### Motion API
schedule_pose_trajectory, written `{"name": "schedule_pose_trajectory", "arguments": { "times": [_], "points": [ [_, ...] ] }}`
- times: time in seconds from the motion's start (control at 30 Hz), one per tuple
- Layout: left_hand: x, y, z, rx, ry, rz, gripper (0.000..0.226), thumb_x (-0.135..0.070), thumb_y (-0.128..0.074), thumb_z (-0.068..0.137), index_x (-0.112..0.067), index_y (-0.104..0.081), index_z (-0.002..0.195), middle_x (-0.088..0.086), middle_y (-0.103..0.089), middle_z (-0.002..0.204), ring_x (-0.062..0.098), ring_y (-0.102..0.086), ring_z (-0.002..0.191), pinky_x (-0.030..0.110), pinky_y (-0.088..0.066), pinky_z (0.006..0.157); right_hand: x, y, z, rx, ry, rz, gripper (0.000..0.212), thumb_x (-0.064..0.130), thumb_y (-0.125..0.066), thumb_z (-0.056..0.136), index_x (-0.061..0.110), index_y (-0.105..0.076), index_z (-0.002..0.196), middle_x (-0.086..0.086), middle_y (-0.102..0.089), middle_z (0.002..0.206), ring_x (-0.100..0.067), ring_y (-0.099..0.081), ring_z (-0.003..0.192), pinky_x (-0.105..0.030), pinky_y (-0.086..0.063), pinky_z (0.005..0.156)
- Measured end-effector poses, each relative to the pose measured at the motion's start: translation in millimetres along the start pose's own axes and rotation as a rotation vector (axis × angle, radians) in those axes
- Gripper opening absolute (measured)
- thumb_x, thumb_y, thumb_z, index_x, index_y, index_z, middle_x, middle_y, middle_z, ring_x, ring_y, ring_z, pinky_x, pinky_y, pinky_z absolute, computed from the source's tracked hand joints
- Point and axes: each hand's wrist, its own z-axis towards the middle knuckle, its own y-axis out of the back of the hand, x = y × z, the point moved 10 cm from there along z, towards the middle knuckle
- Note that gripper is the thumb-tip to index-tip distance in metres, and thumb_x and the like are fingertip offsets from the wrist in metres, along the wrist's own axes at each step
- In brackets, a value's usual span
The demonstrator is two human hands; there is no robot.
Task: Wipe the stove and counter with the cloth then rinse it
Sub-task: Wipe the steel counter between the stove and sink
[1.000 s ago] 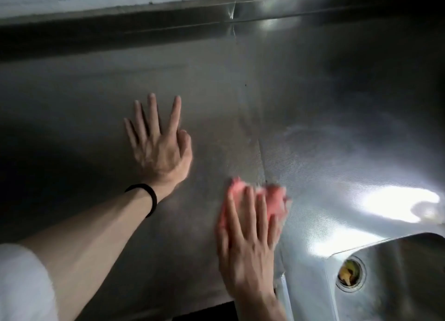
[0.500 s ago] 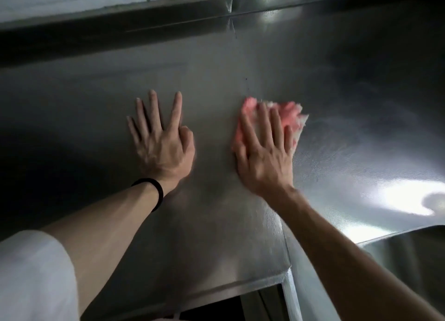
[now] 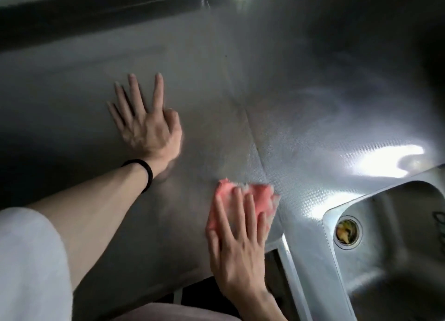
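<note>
Head view: the steel counter (image 3: 313,92) filled nearly the whole picture, its surface finely textured, with a thin seam (image 3: 250,128) running from about 12 o'clock down toward 6 o'clock through the middle. A raised dark rear edge (image 3: 96,15) crossed the top at 11 o'clock.

The left hand (image 3: 144,128) lay at 9 o'clock of the middle, palm down on the bare counter, its four fingers straight and spread and pointing to 12 o'clock. It held nothing. A black band (image 3: 144,174) circled its wrist, and a pale sleeve (image 3: 29,260) showed at 8 o'clock.

The pink cloth (image 3: 261,195) sat on the counter at about 5 o'clock, near the front edge and just across the seam. It was bunched and somewhat blurred. The right hand (image 3: 237,243) rested flat on top of it, fingers straight and only slightly apart, pressing it down rather than pinching it. The far part of the cloth stuck out beyond the fingertips toward 12 o'clock.

The sink (image 3: 397,212) opened at 4 o'clock, near the cloth but apart from it, with its drain (image 3: 346,231) holding yellowish scraps. A bright glare (image 3: 385,159) lay on the counter at 3 o'clock
</note>
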Motion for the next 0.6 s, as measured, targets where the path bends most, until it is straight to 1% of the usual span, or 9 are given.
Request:
{"name": "schedule_pose_trajectory", "arguments": {
  "times": [0.07, 0.1, 0.2, 0.27, 0.33, 0.4, 0.5, 0.53, 0.6],
  "points": [
    [0, -1, 0, -0.007, -0.006, 0.001, 0.071, -0.039, -0.031, 0.095, -0.039, -0.022, 0.166, 0.013, -0.014, 0.176, 0.043, -0.01, 0.161, 0.062, -0.007, 0.129, -13, -6, -32, 0.037, 0.012, -0.028, 0.072, 0.052, -0.047, 0.1, 0.034, -0.022, 0.165, -0.003, -0.01, 0.175, -0.028, -0.012, 0.161, -0.054, -0.006, 0.129],
    [1, -1, 0, -0.008, -0.007, 0.004, 0.071, -0.039, -0.032, 0.095, -0.039, -0.022, 0.166, 0.014, -0.015, 0.175, 0.043, -0.011, 0.161, 0.062, -0.007, 0.129, -24, -4, -34, 0.056, 0.006, -0.024, 0.071, 0.053, -0.044, 0.1, 0.034, -0.022, 0.165, -0.002, -0.01, 0.175, -0.029, -0.013, 0.161, -0.052, -0.004, 0.129],
    [1, -1, 0, -0.008, -0.012, -0.001, 0.071, -0.041, -0.03, 0.095, -0.039, -0.022, 0.166, 0.014, -0.015, 0.175, 0.042, -0.011, 0.161, 0.061, -0.009, 0.129, -75, 16, -13, 0.058, -0.095, -0.003, 0.069, 0.054, -0.032, 0.103, 0.036, -0.011, 0.166, -0.003, 0.0, 0.176, -0.027, 0.001, 0.163, -0.06, -0.007, 0.128],
    [1, -1, -1, -0.016, -0.016, -0.004, 0.071, -0.042, -0.03, 0.095, -0.039, -0.022, 0.166, 0.014, -0.015, 0.175, 0.042, -0.012, 0.161, 0.062, -0.01, 0.128, -123, 34, 7, 0.021, -0.214, -0.011, 0.068, 0.055, -0.025, 0.104, 0.036, -0.005, 0.167, -0.002, 0.008, 0.176, -0.026, 0.01, 0.162, -0.063, -0.003, 0.128],
    [1, -2, -1, -0.035, -0.021, 0.001, 0.072, -0.041, -0.032, 0.095, -0.039, -0.022, 0.166, 0.015, -0.015, 0.175, 0.043, -0.013, 0.161, 0.063, -0.011, 0.128, -163, 51, 28, -0.032, -0.323, -0.004, 0.068, 0.056, -0.021, 0.104, 0.035, -0.003, 0.167, -0.002, 0.012, 0.175, -0.026, 0.014, 0.161, -0.065, 0.001, 0.127],
    [1, -3, 0, -0.053, -0.026, -0.001, 0.072, -0.041, -0.034, 0.095, -0.038, -0.023, 0.165, 0.016, -0.018, 0.174, 0.044, -0.015, 0.16, 0.064, -0.013, 0.127, -182, 59, 43, -0.074, -0.43, 0.031, 0.068, 0.055, -0.021, 0.104, 0.037, 0.001, 0.166, -0.002, 0.015, 0.175, -0.026, 0.016, 0.161, -0.064, 0.002, 0.127],
    [1, -3, 1, -0.059, -0.028, -0.017, 0.072, -0.041, -0.034, 0.093, -0.038, -0.025, 0.165, 0.017, -0.019, 0.174, 0.046, -0.016, 0.159, 0.066, -0.013, 0.127, -160, 54, 48, -0.104, -0.524, 0.069, 0.068, 0.051, -0.02, 0.105, 0.036, 0.007, 0.166, -0.002, 0.02, 0.174, -0.025, 0.021, 0.159, -0.061, 0.007, 0.127],
    [1, -3, 1, -0.054, -0.024, -0.026, 0.072, -0.041, -0.033, 0.093, -0.038, -0.025, 0.165, 0.017, -0.018, 0.174, 0.046, -0.015, 0.16, 0.065, -0.012, 0.127, -140, 48, 44, -0.107, -0.511, 0.067, 0.068, 0.05, -0.021, 0.106, 0.035, 0.007, 0.166, -0.003, 0.02, 0.174, -0.025, 0.02, 0.16, -0.059, 0.006, 0.128],
    [1, -4, 1, -0.046, -0.018, -0.041, 0.073, -0.041, -0.031, 0.093, -0.038, -0.024, 0.165, 0.017, -0.016, 0.175, 0.045, -0.012, 0.16, 0.065, -0.009, 0.127, -83, 30, 30, -0.103, -0.424, 0.05, 0.067, 0.045, -0.025, 0.107, 0.031, 0.002, 0.167, -0.004, 0.016, 0.174, -0.026, 0.016, 0.161, -0.058, 0.002, 0.129]
  ]
}}
